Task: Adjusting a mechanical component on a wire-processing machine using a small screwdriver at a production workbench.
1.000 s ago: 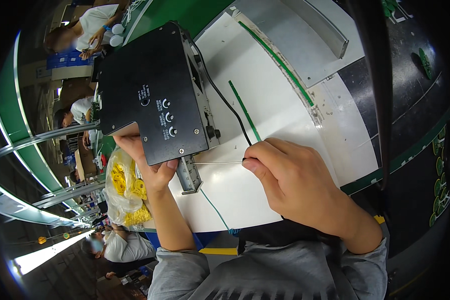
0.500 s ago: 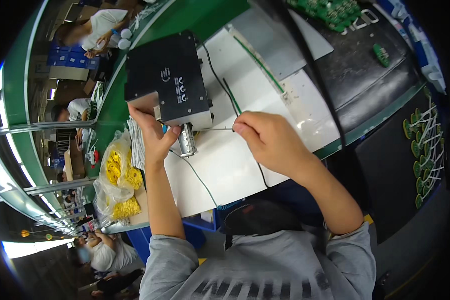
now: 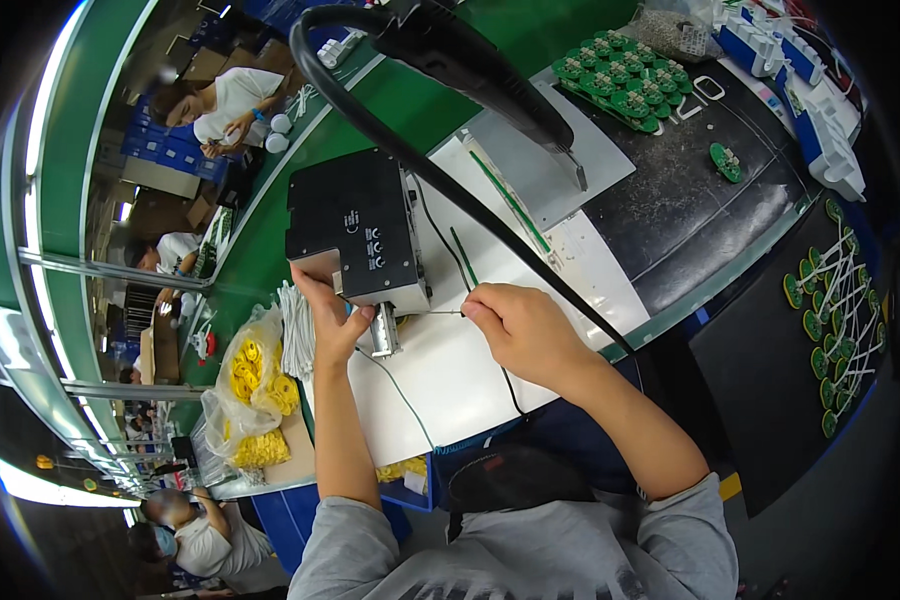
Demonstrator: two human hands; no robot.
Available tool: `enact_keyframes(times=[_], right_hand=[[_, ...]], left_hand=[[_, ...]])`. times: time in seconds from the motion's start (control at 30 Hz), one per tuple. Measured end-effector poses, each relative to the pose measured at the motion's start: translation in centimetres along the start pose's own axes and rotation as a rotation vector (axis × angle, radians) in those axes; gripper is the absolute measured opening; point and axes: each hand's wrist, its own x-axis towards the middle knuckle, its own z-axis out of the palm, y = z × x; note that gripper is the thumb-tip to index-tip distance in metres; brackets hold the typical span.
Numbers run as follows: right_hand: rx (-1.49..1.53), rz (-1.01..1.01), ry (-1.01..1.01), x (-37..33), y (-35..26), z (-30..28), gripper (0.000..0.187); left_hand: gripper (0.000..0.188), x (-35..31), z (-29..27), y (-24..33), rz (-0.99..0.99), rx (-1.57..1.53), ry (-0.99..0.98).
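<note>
A black box-shaped machine (image 3: 355,225) with small knobs stands on a white board (image 3: 470,370). My left hand (image 3: 330,320) rests against the machine's front lower edge, fingers curled beside its metal nozzle (image 3: 385,335). My right hand (image 3: 515,325) pinches a thin wire (image 3: 435,313) that runs straight from my fingertips to the nozzle. A thin green wire (image 3: 400,395) trails down from the nozzle across the board.
A clear bag of yellow parts (image 3: 250,385) and a bundle of white wires (image 3: 295,325) lie left of the board. A black cable (image 3: 450,190) arcs overhead. Green circuit boards (image 3: 620,85) sit on a dark mat (image 3: 690,210). People work at a far bench (image 3: 220,100).
The view has pulled back and tilted up, showing more of the bench. Both hands stay at the machine's nozzle, the right still pinching the thin wire.
</note>
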Motion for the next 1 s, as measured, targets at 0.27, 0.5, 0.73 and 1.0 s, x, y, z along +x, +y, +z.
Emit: enact_keyframes(times=[0.27,0.5,0.73,1.0], right_hand=[[-0.059,-0.055,0.01,1.3,1.5,0.6,0.019],[-0.051,-0.052,0.013,1.6,2.0,1.2,0.017],[-0.061,-0.048,0.004,1.8,2.7,1.3,0.017],[-0.067,-0.022,-0.015,1.9,2.9,1.7,0.017]], left_hand=[[0.131,0.8,0.8,-0.9,-0.025,-0.026,0.036],[0.129,1.1,-0.1,-2.4,0.01,0.029,0.024],[0.131,0.8,0.4,-2.8,-0.015,0.0,0.048],[0.13,0.7,-0.1,-3.7,-0.001,-0.003,0.034]])
